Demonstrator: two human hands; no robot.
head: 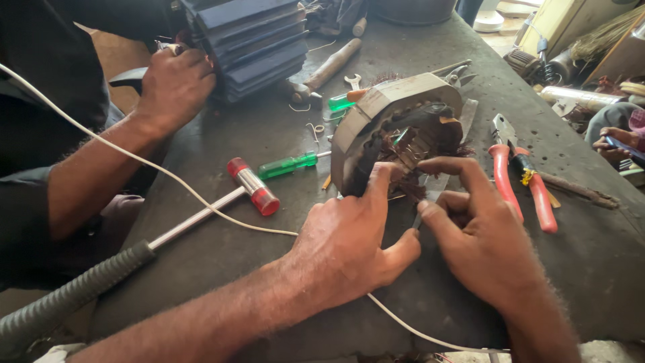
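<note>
Motor stator [396, 128] is sitting tilted at bench [269, 141] centre. Its copper windings are showing only partly, shaded inside the bore and lying behind fingers. Left hand [349, 245] is pressing fingertips onto the stator's 6 o'clock rim, not closed round it. Right hand [480, 232] is curling loosely, fingers reaching into the windings; whether it is pinching wire is unclear. Another person's hand [173, 84] at 10 o'clock is gripping something hidden. Counted: one mallet [201, 215], two green screwdrivers [289, 164], one red pliers [521, 181].
</note>
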